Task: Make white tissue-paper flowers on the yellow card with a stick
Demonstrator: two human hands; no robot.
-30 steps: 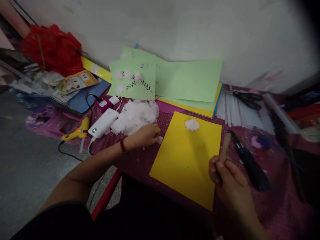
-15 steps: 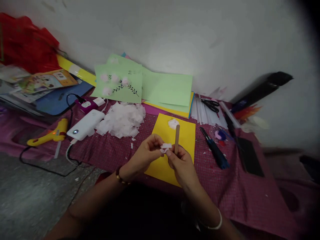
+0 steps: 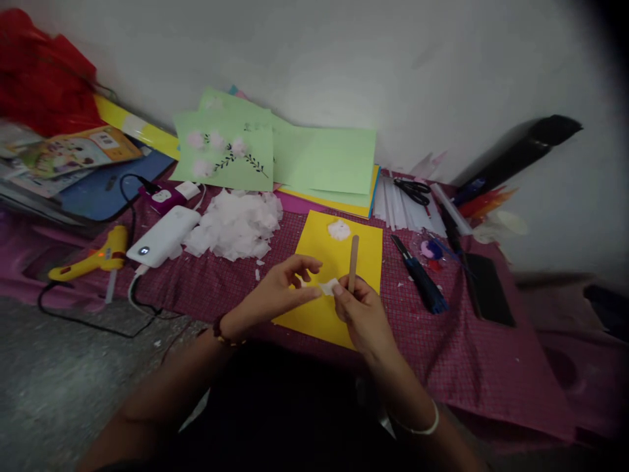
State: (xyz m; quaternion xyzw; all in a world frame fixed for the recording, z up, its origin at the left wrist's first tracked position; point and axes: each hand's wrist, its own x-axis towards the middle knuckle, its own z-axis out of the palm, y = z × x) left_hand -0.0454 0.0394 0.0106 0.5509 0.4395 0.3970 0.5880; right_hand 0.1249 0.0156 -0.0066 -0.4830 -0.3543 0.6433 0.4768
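**Scrap and stick in your right hand, left fingers parted**

Your right hand (image 3: 362, 316) grips a flat wooden stick (image 3: 353, 255), which stands nearly upright above your fist. The same hand pinches a small white scrap (image 3: 329, 286) at its thumb and fingertips, on the side facing your left hand (image 3: 275, 295). Your left hand is loose, its thumb and fingers apart and pointing at the scrap; whether the thumb touches it, you cannot tell from this view. You wear a beaded bracelet (image 3: 228, 332) on the left wrist and a white bangle (image 3: 433, 419) on the right.

Both your hands are over a yellow sheet (image 3: 314, 242) on the maroon cloth (image 3: 481, 354). Near the sheet's far edge sits a white paper flower (image 3: 339, 229), just beyond the stick's tip.

To your left is a heap of white paper (image 3: 240, 226), with a white power bank (image 3: 164, 237) beside it and a yellow glue gun (image 3: 95, 259) farther left, an orange light showing on it. Behind the heap, a green card (image 3: 226, 174) with pale flowers and dark leafy sprigs leans toward the wall (image 3: 314, 59).

To your right lies a cutter (image 3: 422, 282), just beside the sheet, its blade end pointing away from you. Beyond it, black scissors (image 3: 413, 193) rest on clear sticks (image 3: 390, 203). A dark phone (image 3: 490, 288) lies farther right.
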